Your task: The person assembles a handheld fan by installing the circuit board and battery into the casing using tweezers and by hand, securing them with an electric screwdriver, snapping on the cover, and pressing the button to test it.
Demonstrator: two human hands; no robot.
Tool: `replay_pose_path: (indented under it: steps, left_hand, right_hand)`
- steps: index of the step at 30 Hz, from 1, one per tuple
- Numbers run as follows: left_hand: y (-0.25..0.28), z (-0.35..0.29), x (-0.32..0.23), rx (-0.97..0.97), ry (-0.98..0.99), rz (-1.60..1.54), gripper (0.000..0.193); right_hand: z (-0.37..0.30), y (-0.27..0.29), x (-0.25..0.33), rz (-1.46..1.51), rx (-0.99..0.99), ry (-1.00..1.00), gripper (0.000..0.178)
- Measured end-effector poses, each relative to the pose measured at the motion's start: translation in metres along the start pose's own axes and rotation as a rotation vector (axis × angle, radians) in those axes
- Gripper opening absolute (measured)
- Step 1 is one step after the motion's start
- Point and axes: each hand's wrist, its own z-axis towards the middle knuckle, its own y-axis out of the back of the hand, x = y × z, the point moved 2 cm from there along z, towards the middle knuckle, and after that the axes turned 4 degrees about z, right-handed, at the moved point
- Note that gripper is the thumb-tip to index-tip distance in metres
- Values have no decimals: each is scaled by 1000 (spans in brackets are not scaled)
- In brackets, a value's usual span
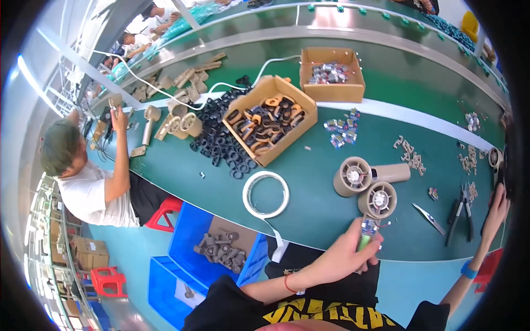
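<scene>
My left hand (351, 252) is closed round the handle part of a beige handheld fan (381, 199). A small circuit board (369, 225) and a green cylinder (364, 241) show at its open handle, above my fingers. The round head faces up, with its blades visible. Touching it is a second beige fan (352, 175), lying with its handle to the right. At the far right rim, my right hand (497, 208) is stretched out against something dark that I cannot make out; its fingers are partly lost in shadow. Pliers (461, 215) and tweezers (429, 219) lie between my hands.
A carton (309, 122) of black and orange parts stands beside black rings (212, 132). Behind is a carton (333, 91) of small motors. A tape roll (266, 172) lies near the table edge. Blue bins (185, 237) stand below. A co-worker (94, 176) sits at left.
</scene>
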Motion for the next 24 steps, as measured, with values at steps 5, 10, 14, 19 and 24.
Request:
replay_pose_path:
  steps: [5, 10, 14, 19, 24]
  left_hand:
    - [17, -9, -21, -123, 91, 195, 40]
    - [16, -10, -27, -346, -18, 110, 44]
    - [18, -9, -20, -402, -44, 192, 41]
    - [12, -9, -20, -393, -65, 200, 39]
    - [14, -14, -20, -365, -43, 205, 39]
  right_hand:
    - [18, 11, 94, 112, 211, -282, 45]
    - [2, 20, 260, 404, -34, -205, 25]
    - [-36, 18, 353, 875, 478, 169, 33]
    - [-52, -4, 379, 949, 482, 190, 32]
    - [-52, -18, 388, 1043, 462, 205, 33]
